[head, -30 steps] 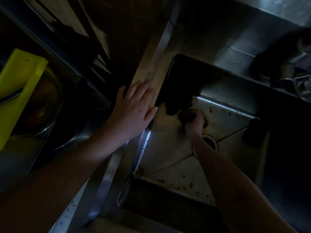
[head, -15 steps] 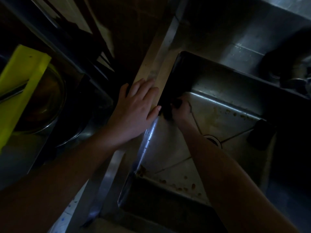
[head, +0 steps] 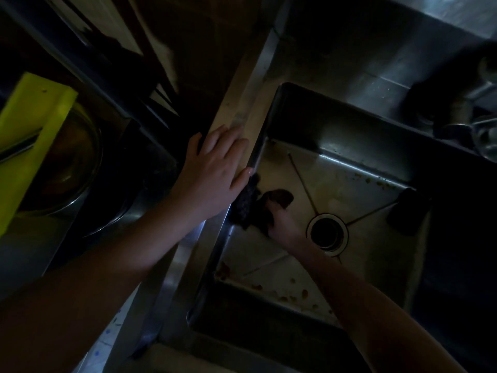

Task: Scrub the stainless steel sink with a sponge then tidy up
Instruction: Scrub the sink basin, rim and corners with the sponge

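The stainless steel sink [head: 347, 181] fills the right half of the dim head view, its floor dotted with brown food bits. My right hand [head: 279, 219] is down in the basin, gripping a dark sponge [head: 247, 200] against the left wall, close to the floor. The fingers are in shadow. My left hand [head: 215, 168] lies flat with straight fingers on the sink's left rim [head: 239, 114], just above the sponge. The round drain [head: 326, 234] sits right of my right hand.
A dark stopper-like object [head: 408, 214] lies at the basin's right side. The faucet [head: 462, 109] is at the upper right. Left of the sink stand a metal bowl [head: 70, 168] and a yellow-green board [head: 29, 130] over it.
My right hand has slid the sponge along the left wall, from near the far corner toward me. My left hand has stayed on the rim.
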A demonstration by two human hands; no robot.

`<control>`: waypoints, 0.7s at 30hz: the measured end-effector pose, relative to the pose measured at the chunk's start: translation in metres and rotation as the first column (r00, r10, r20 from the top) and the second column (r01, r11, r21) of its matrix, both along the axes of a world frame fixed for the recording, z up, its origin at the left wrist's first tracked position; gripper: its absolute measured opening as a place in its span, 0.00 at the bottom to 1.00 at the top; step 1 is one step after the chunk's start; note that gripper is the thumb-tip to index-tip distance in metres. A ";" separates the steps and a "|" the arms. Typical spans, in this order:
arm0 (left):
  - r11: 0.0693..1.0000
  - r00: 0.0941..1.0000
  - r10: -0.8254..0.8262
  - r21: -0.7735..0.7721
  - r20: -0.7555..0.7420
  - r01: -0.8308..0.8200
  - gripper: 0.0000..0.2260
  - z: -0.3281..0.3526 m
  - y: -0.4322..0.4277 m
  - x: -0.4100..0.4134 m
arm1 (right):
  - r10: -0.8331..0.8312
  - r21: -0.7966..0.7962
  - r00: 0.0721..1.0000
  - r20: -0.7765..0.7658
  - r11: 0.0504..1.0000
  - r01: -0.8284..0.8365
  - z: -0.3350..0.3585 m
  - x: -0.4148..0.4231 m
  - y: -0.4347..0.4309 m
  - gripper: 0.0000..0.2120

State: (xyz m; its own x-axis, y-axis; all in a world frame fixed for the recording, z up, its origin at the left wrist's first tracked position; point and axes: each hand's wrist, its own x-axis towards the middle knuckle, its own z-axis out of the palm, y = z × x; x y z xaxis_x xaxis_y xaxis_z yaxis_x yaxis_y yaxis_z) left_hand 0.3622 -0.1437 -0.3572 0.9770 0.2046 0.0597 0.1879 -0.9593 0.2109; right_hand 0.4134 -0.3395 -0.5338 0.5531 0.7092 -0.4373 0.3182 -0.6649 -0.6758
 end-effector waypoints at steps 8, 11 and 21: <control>1.000 1.000 -0.004 -0.009 -0.006 0.004 0.19 0.001 0.000 0.001 | -0.139 0.006 0.988 0.060 0.990 0.139 0.009 -0.008 -0.003 0.12; 1.000 1.000 0.001 -0.010 -0.007 -0.001 0.19 0.001 0.000 0.001 | -0.379 0.036 0.924 0.057 0.925 0.378 0.009 0.001 0.018 0.15; 1.000 1.000 -0.005 -0.011 0.018 0.005 0.19 0.000 0.001 0.000 | -0.632 -0.064 0.765 0.127 0.764 0.642 0.007 0.085 0.058 0.19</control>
